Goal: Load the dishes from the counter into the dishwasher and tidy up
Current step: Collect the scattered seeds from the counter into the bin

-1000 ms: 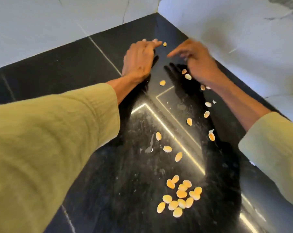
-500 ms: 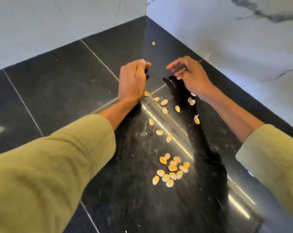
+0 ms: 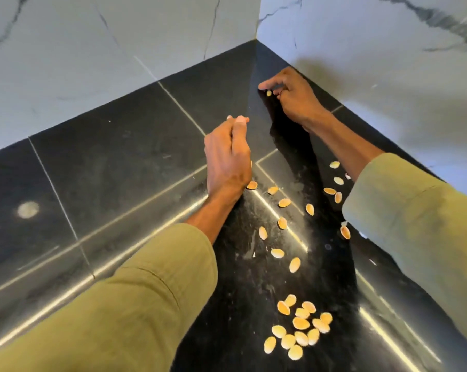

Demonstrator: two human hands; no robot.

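Observation:
Several pale pistachio shells lie on the black tiled counter (image 3: 114, 167). A pile of shells (image 3: 298, 327) sits near me, and a loose trail of shells (image 3: 283, 222) runs back from it. My left hand (image 3: 227, 159) stands on its edge on the counter with fingers held together, touching the far end of the trail. My right hand (image 3: 294, 99) reaches into the back corner, its fingers curved over a single shell (image 3: 269, 93) that lies just under the index finger. Both sleeves are olive green.
White marble walls (image 3: 119, 49) meet at the counter's back corner and close it in behind and on the right. More shells (image 3: 334, 189) lie beside my right forearm. A pale round smudge (image 3: 28, 209) marks the counter on the left.
My right hand has reached from mid-counter back into the corner to the lone shell. My left hand stays near the trail's far end. The shells lie more spread along the trail.

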